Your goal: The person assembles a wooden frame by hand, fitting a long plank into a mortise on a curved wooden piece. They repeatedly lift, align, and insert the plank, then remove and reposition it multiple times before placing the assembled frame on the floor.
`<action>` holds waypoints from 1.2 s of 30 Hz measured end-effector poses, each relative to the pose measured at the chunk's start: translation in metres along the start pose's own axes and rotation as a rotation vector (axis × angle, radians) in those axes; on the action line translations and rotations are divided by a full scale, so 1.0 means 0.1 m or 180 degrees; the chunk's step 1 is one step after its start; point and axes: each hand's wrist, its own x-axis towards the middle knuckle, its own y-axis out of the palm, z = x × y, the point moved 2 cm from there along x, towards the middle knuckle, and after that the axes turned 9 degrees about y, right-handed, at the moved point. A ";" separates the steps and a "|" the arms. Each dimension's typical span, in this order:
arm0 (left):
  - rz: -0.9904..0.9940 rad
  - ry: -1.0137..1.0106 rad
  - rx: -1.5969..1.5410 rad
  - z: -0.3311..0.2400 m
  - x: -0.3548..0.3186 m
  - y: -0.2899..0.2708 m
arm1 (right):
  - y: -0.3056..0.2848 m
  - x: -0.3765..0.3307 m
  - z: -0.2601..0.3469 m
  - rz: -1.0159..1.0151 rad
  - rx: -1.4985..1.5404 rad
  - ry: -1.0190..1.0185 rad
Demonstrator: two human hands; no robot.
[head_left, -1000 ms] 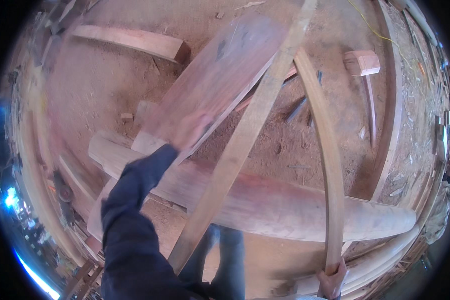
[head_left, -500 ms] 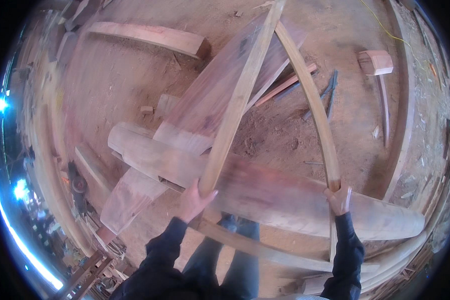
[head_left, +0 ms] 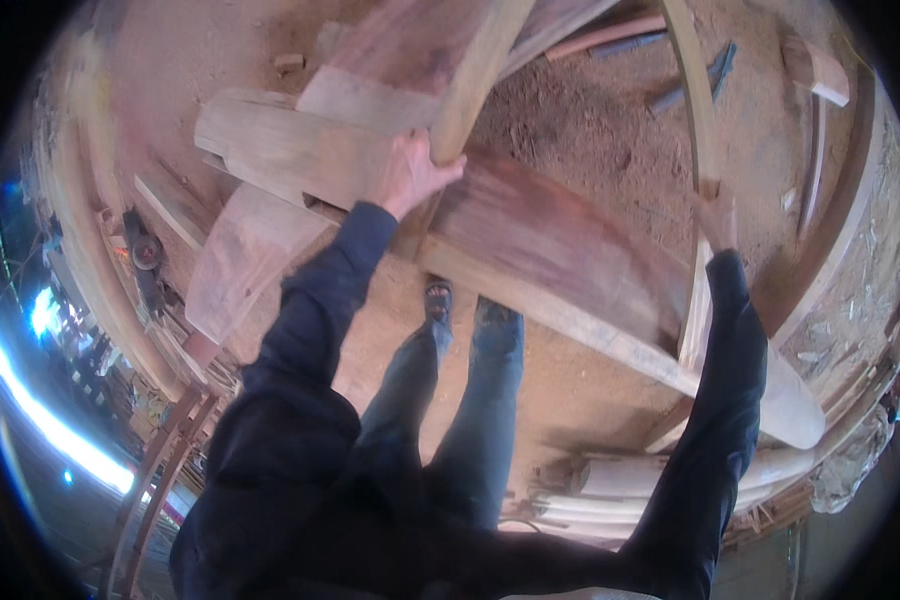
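1. A pale plank [head_left: 480,70] runs from the top edge down toward the middle of the view; its lower end sits in the left hand [head_left: 410,172], whose fingers curl around it in a grasp
2. A thin curved strip [head_left: 698,130] bends down the right side; the right hand [head_left: 715,215] is closed around it about midway along its length, and the strip goes on below the hand to a wide slab
3. Both arms wear dark blue sleeves and reach up from the lower edge
4. The slab [head_left: 560,250], reddish and blurred, lies across the middle under both hands, sloping from upper left to lower right, with a pale edge along its lower side
5. Another broad board [head_left: 400,45] lies beneath the plank at the top, also reddish, with a paler end toward the left
6. A flat pale board [head_left: 235,270] slants down to the left of the left arm
7. The person's legs in blue jeans and one foot [head_left: 438,298] stand on the dirt floor [head_left: 560,400] just below the slab
8. Sawdust and loose earth [head_left: 590,130] fill the space between plank and strip, with a few dark sticks [head_left: 715,70] near the top right
9. A short wooden block [head_left: 815,70] lies at the upper right, well apart from the hands
10. Pale logs [head_left: 620,475] lie at the lower right, beside the right sleeve
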 end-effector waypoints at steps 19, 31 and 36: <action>0.0253 0.2036 0.0257 0.84 -1.35 -0.24 | 0.55 -3.23 -0.30 -0.0365 -0.1372 -0.1554; -0.0086 0.1960 -0.0384 0.85 -0.86 -0.05 | 0.30 -2.61 -0.30 -0.0327 -0.1205 -0.1125; 0.0056 0.1908 -0.0170 0.90 -0.96 -0.06 | 0.35 -2.60 -0.38 -0.0263 -0.1247 -0.1122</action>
